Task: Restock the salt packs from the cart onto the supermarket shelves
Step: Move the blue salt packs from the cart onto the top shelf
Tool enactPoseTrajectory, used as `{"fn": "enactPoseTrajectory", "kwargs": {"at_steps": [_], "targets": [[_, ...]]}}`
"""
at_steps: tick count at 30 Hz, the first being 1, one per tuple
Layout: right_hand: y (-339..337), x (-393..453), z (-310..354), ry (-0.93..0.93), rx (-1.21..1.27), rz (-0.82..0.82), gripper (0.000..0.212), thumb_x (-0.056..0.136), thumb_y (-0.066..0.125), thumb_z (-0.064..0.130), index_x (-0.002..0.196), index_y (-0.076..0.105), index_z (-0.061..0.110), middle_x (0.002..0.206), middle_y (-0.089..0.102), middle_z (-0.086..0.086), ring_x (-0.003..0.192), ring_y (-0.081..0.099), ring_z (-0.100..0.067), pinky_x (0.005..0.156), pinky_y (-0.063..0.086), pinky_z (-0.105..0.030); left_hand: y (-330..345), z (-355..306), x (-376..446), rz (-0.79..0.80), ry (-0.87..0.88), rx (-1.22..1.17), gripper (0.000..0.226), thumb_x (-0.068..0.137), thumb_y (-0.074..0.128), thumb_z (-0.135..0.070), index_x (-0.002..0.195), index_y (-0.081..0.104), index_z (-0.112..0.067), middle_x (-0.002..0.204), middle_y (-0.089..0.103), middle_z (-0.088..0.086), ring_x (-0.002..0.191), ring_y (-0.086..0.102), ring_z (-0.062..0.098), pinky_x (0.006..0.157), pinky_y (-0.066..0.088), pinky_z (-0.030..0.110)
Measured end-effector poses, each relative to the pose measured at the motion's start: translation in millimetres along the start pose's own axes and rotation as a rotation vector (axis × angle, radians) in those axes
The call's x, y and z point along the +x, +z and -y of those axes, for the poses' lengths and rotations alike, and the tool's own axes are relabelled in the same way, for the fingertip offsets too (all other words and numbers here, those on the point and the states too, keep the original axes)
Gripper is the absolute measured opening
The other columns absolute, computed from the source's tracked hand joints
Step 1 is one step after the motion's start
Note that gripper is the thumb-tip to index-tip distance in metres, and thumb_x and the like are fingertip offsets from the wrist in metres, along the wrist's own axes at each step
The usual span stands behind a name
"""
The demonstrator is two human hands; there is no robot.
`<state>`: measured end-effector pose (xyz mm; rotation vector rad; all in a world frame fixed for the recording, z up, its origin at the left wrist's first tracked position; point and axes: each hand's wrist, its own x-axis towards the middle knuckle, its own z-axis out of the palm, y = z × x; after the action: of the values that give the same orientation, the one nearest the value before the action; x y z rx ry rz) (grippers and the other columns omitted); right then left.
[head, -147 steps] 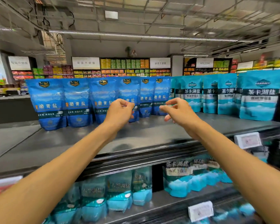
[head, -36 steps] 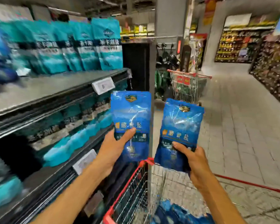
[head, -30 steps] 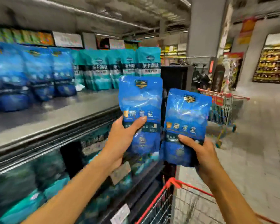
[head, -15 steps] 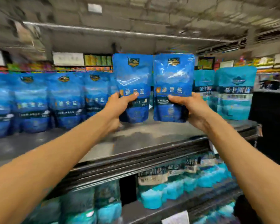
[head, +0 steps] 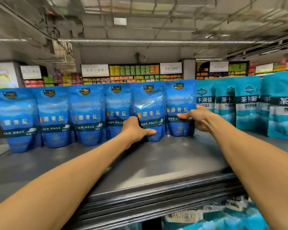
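Observation:
A row of dark blue salt packs (head: 53, 115) stands upright along the back of the grey top shelf (head: 156, 163). My left hand (head: 135, 130) grips the lower left side of one blue pack (head: 150, 103), which stands on the shelf just in front of the row. My right hand (head: 198, 118) holds the right edge of the rightmost blue pack (head: 179, 100), thumb across its front. Both packs touch the shelf. The cart is out of view.
Teal salt packs (head: 248, 103) stand to the right of the blue ones on the same shelf. More teal packs (head: 214, 218) fill the shelf below. The front half of the top shelf is bare metal. Distant store shelving lies behind.
Both hands have carried the two blue packs forward and down from mid-air onto the shelf, at the right end of the blue row. The view has steadied on the shelf.

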<state>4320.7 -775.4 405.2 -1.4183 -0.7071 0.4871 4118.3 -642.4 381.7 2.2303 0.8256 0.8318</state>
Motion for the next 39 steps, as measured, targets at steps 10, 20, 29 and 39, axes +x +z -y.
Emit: {"fn": "enactPoseTrajectory", "kwargs": {"at_steps": [10, 20, 29, 39], "targets": [[29, 7, -3, -0.023, 0.023, 0.12, 0.032, 0.083, 0.07, -0.008, 0.113, 0.069, 0.001, 0.112, 0.074, -0.01, 0.1, 0.069, -0.022, 0.077, 0.055, -0.032, -4, -6, -1, -0.147, 0.125, 0.551, 0.058, 0.075, 0.074, -0.06, 0.098, 0.048, -0.013, 0.101, 0.064, 0.012, 0.101, 0.061, 0.037, 0.07, 0.046, 0.039], [40, 8, -9, -0.049, 0.065, 0.107, 0.036, 0.083, 0.07, -0.009, 0.119, 0.065, -0.004, 0.116, 0.072, -0.015, 0.096, 0.071, -0.024, 0.066, 0.057, -0.026, -3, -4, 10, -0.089, 0.163, 0.677, 0.039, 0.092, 0.063, -0.044, 0.082, 0.045, -0.01, 0.078, 0.051, 0.007, 0.073, 0.051, 0.028, 0.062, 0.04, 0.037], [46, 10, -15, -0.069, 0.049, 0.064, 0.038, 0.083, 0.073, -0.006, 0.12, 0.066, -0.003, 0.118, 0.071, -0.014, 0.109, 0.068, -0.029, 0.086, 0.055, -0.035, 0, 4, 10, -0.153, 0.222, 0.639, 0.047, 0.09, 0.06, -0.055, 0.093, 0.044, -0.011, 0.083, 0.05, 0.006, 0.078, 0.054, 0.029, 0.061, 0.042, 0.037], [35, 14, -18, -0.072, -0.115, -0.036, 0.043, 0.075, 0.082, 0.028, 0.11, 0.067, 0.008, 0.127, 0.064, -0.003, 0.122, 0.054, -0.026, 0.107, 0.041, -0.048, 0, 5, 5, -0.248, 0.274, 0.647, 0.059, 0.092, 0.048, -0.062, 0.108, 0.052, -0.005, 0.086, 0.057, 0.009, 0.082, 0.061, 0.032, 0.058, 0.042, 0.036]]}}
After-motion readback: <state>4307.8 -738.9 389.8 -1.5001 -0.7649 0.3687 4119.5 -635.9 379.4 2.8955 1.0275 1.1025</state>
